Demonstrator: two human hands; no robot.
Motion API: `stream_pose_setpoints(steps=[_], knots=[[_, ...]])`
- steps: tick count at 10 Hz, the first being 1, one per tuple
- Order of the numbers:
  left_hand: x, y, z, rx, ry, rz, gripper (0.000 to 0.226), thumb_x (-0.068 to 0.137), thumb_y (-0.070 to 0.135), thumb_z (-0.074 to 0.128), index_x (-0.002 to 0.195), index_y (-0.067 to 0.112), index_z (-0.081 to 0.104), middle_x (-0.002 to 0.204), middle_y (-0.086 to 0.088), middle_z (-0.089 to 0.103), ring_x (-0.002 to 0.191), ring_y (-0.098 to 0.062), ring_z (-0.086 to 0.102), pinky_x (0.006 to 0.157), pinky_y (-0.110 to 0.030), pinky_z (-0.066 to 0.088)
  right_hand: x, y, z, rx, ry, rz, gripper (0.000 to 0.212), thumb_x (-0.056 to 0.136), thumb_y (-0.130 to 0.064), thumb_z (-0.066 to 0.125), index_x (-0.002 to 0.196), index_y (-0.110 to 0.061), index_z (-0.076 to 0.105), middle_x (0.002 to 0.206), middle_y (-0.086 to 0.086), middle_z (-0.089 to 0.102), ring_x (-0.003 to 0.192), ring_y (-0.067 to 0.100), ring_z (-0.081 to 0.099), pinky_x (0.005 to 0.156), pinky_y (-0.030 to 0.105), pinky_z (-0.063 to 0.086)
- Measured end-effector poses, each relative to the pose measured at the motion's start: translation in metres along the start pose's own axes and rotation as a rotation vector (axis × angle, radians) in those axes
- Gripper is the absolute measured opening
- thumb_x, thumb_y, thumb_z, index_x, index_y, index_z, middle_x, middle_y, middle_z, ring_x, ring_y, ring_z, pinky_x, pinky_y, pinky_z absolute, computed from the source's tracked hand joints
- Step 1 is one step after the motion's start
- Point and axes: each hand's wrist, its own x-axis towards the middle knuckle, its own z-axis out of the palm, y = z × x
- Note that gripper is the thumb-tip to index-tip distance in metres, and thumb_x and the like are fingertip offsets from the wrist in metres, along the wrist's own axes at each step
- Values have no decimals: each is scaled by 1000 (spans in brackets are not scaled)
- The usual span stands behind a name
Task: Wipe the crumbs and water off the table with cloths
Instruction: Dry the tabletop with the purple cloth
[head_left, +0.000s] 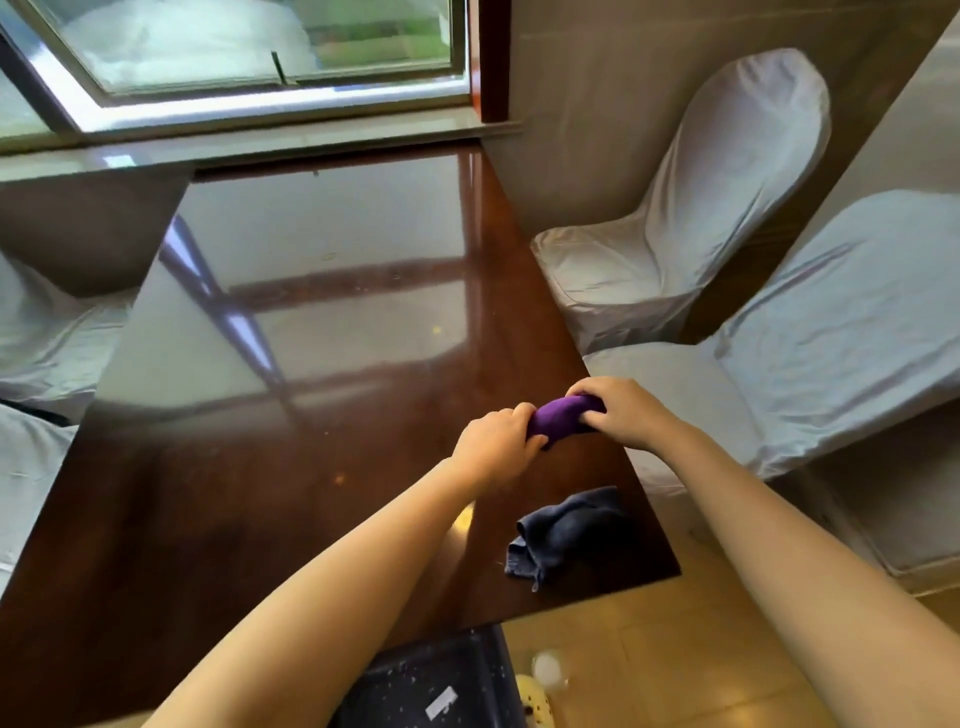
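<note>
Holding the purple cloth (563, 417) tight, I have my left hand (496, 446) closed on one end and my right hand (621, 410) closed on the other end. The cloth is rolled up between my fists, above the right edge of the brown table (291, 415). A gray cloth (569, 530) lies crumpled on the table below my hands, nearer to me. Tiny yellow crumbs (436, 329) sit past my hands
</note>
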Motion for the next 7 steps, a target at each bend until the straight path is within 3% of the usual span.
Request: stream_pose_setpoints(steps=[3, 5, 7], knots=[[15, 0, 48, 43, -143, -31, 47, 81, 32, 59, 120, 11, 41, 114, -14, 55, 105, -34, 51, 84, -43, 45, 6, 47, 49, 109, -24, 25, 29, 75, 5, 59, 99, -11, 58, 112, 13, 58, 104, 26, 52, 94, 36, 44], [14, -5, 57, 52, -230, -26, 55, 81, 48, 59, 118, 13, 40, 116, -14, 51, 105, -32, 49, 84, -44, 46, 13, 60, 61, 60, -173, 17, 31, 66, 5, 57, 93, -11, 53, 104, 12, 51, 102, 31, 47, 91, 40, 42], [24, -12, 33, 37, -281, -116, 52, 90, 58, 31, 106, 14, 54, 109, -13, 62, 100, -32, 59, 80, -42, 47, 24, 45, 26, -28, -370, -22, 34, 80, -24, 67, 110, -13, 55, 118, 9, 52, 109, 21, 49, 91, 27, 41]])
